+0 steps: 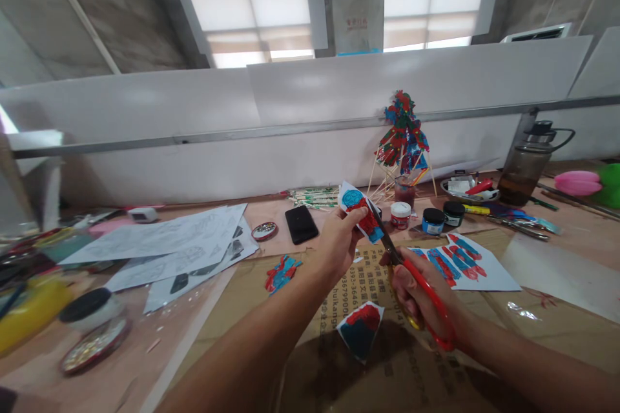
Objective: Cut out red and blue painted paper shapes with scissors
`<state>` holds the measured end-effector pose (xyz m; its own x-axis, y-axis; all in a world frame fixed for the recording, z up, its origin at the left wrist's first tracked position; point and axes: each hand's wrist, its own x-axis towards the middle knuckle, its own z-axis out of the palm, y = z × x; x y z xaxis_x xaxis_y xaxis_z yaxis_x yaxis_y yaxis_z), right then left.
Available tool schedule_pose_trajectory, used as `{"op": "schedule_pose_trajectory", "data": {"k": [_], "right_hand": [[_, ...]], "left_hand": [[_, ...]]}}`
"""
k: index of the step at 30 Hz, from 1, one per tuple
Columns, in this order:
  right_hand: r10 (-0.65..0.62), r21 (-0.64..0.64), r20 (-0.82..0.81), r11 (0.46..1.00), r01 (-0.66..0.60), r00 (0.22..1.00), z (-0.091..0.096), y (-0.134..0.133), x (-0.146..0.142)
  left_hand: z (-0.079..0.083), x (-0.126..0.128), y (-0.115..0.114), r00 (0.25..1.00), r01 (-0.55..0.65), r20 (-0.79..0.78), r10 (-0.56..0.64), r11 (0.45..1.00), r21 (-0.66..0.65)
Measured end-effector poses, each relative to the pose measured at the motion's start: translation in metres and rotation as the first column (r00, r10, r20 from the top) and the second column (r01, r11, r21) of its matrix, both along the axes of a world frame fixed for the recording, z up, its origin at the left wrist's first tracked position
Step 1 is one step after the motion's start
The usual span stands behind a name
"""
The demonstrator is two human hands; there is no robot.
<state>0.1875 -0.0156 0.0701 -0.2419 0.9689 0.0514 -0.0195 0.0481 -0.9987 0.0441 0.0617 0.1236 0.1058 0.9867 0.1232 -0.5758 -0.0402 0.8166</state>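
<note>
My left hand (339,235) is closed on a small painted paper piece (358,210), red and blue on white, held up above the cardboard. My right hand (416,297) grips red-handled scissors (411,277), and their blades meet the right edge of that paper piece. Another painted cut-out (361,329) lies on the cardboard sheet (339,348) just below my hands. A small red and blue scrap (281,271) lies to the left. A white sheet with painted red and blue shapes (462,264) lies to the right of the scissors.
Printed line-drawing sheets (169,245) are spread at left beside a black phone (301,224). Paint jars (426,216), a cup of sticks with painted figures (404,142), a dark water bottle (527,164) and a lidded jar (92,310) stand on the table. A white partition (290,135) runs behind.
</note>
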Motion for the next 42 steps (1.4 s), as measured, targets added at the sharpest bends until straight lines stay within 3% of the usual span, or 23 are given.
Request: {"op": "schedule_pose_trajectory", "data": {"k": [29, 42], "right_hand": [[-0.019, 0.01, 0.028, 1.0, 0.018, 0.999, 0.0003, -0.0005, 0.0006], [-0.054, -0.041, 0.01, 0.998, 0.055, 0.998, 0.0046, -0.0026, -0.0041]], "left_hand": [[-0.003, 0.0015, 0.001, 0.998, 0.03, -0.049, -0.03, 0.999, -0.015], [-0.0035, 0.0027, -0.0018, 0.996, 0.043, -0.072, -0.043, 0.999, -0.008]]}}
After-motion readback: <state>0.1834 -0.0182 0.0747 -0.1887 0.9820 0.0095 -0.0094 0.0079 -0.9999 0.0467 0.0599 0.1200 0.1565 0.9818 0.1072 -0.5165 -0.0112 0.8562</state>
